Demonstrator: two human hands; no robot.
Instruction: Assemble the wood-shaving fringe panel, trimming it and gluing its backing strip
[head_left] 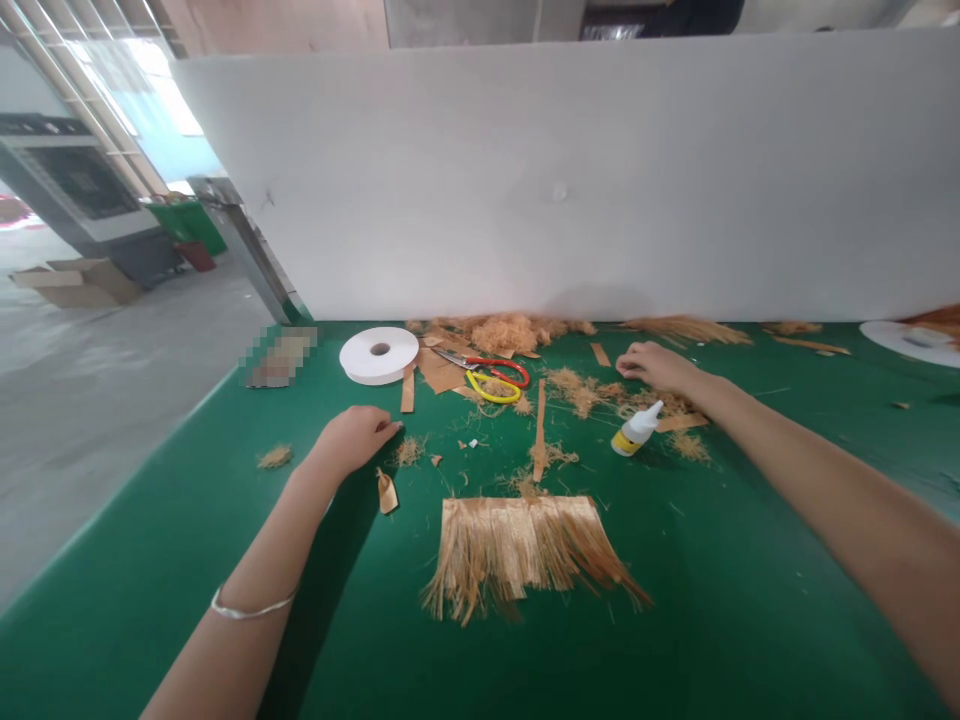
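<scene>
My left hand [358, 438] rests on the green table with its fingers curled in; nothing shows in it. Beside its thumb lies a small clump of fibre [409, 451], and a small tan scrap [387, 493] is just below. My right hand [654, 366] is closed farther back, beside loose fibres; whether its fingers hold anything is hidden. A small white glue bottle [635, 430] with a yellow label stands tilted in front of it. In the middle front, apart from both hands, a fringe of straw-coloured fibres [521, 550] lies flat, its strands toward me.
Scissors [499, 378] with red and yellow handles lie near a white tape roll [380, 352]. Brown strips [540, 430] and fibre piles [510, 332] are scattered along the back. A white panel [570, 180] closes off the table's far side. Another white roll [911, 343] sits at right.
</scene>
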